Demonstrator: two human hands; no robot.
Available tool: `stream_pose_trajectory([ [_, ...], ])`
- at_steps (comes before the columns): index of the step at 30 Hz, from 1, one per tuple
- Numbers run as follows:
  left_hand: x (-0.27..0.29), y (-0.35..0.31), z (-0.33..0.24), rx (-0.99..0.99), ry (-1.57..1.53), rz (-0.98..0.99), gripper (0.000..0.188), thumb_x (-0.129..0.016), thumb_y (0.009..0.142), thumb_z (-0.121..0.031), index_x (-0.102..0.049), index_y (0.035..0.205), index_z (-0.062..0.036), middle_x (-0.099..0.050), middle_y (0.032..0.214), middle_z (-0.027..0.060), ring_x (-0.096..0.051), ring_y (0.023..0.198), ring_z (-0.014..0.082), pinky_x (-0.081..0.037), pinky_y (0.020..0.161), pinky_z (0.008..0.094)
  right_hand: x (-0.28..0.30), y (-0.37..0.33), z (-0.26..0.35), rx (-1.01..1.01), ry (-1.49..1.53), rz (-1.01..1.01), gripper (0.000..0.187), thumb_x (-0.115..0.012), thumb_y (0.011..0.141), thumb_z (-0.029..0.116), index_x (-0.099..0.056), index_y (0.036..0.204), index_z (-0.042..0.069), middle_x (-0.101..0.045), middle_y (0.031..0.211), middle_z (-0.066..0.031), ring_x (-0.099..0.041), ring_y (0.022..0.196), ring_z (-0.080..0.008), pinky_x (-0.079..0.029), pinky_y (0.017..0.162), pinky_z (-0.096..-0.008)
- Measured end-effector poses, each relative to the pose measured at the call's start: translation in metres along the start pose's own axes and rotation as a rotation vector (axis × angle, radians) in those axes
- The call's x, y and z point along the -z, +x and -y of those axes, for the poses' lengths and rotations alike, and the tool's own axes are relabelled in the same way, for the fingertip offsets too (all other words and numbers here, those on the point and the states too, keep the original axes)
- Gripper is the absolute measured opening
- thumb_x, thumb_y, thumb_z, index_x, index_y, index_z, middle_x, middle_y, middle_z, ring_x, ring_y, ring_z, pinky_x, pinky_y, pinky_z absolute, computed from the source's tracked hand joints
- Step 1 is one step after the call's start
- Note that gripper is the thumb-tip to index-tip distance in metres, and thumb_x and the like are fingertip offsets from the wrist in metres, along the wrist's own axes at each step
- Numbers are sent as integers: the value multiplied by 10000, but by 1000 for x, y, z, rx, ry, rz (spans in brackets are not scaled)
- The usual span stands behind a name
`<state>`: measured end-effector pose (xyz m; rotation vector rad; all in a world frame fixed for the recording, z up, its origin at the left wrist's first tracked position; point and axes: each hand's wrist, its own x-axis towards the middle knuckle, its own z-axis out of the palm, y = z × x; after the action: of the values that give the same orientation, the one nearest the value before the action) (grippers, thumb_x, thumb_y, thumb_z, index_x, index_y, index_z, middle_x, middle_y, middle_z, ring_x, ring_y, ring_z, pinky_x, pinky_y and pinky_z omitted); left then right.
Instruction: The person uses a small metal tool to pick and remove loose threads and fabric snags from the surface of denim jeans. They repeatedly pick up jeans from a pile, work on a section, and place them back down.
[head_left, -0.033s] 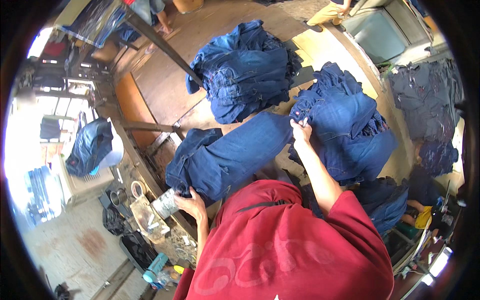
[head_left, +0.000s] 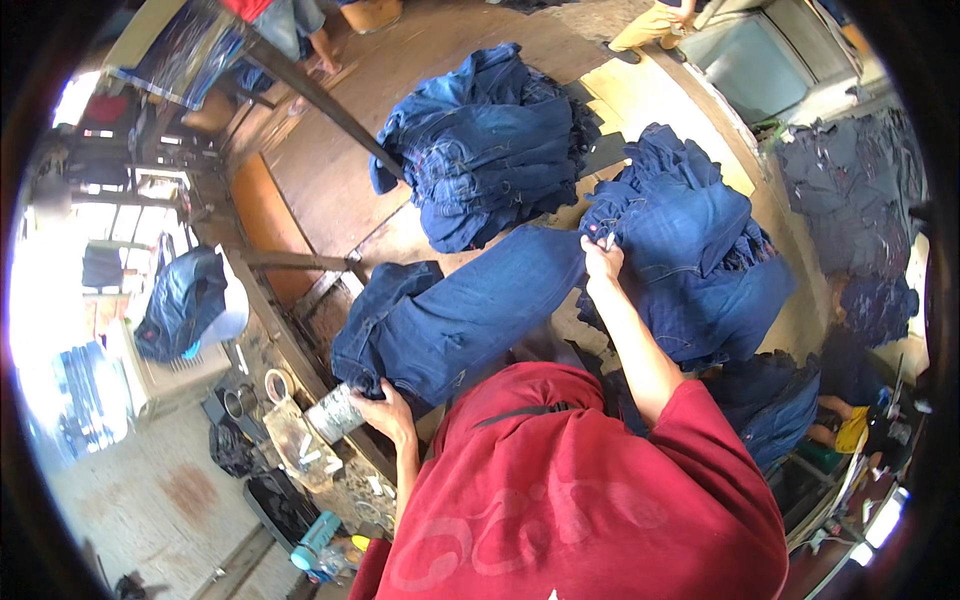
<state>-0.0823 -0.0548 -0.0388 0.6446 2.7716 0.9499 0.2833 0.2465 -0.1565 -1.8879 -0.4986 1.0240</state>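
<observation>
A pair of dark blue jeans (head_left: 455, 320) stretches slantwise in front of me. Its lower left end lies against a whitish, mottled cylinder (head_left: 337, 413) that juts from the bench. My left hand (head_left: 388, 412) is closed round the denim edge beside that cylinder, with part of its fingers hidden. At the far right end of the jeans, my right hand (head_left: 602, 262) pinches the cloth. A small pale bit shows at its fingertips, too small to name. Directly beyond that hand is a heaped pile of blue jeans (head_left: 680, 260).
Another pile of jeans (head_left: 480, 150) lies farther off on the floor. A wooden bench (head_left: 300, 350) at left bears tape rolls (head_left: 278, 384) and a tray (head_left: 290, 430) with white pieces. A slanting post (head_left: 320, 100) stands beyond. People are at the top and right edges.
The whole view has shifted very slightly. Both hands stay on the jeans in the same places.
</observation>
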Motion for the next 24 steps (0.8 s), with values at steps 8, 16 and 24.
stream_pose_trajectory([
  [8, -66, 19, -106, 667, -1133, 806, 529, -766, 1023, -353, -665, 1398, 5, -724, 1342, 179, -706, 1212, 323, -547, 1101, 478, 20, 102, 147, 216, 155, 3, 396, -918, 856, 109, -531, 774, 124, -535, 739, 50, -487, 675, -104, -443, 650, -322],
  [16, -154, 14, -251, 441, -1018, 1087, 549, -784, 1021, -316, -597, 1468, -58, -679, 1427, 103, -649, 1305, 268, -526, 1104, 442, 55, 174, 319, 414, 112, -349, 276, -905, 886, 178, -699, 967, 13, -713, 892, -61, -636, 827, -203, -528, 798, -392],
  [24, -215, 55, -449, 17, -1436, 1483, 518, -662, 1082, -336, -589, 1486, -20, -671, 1469, 148, -654, 1320, 325, -494, 1183, 490, 194, 233, 554, 954, 391, -119, 1070, -842, 958, 349, -181, 1727, 6, -340, 1744, -235, -344, 1594, -317, -312, 1290, -407],
])
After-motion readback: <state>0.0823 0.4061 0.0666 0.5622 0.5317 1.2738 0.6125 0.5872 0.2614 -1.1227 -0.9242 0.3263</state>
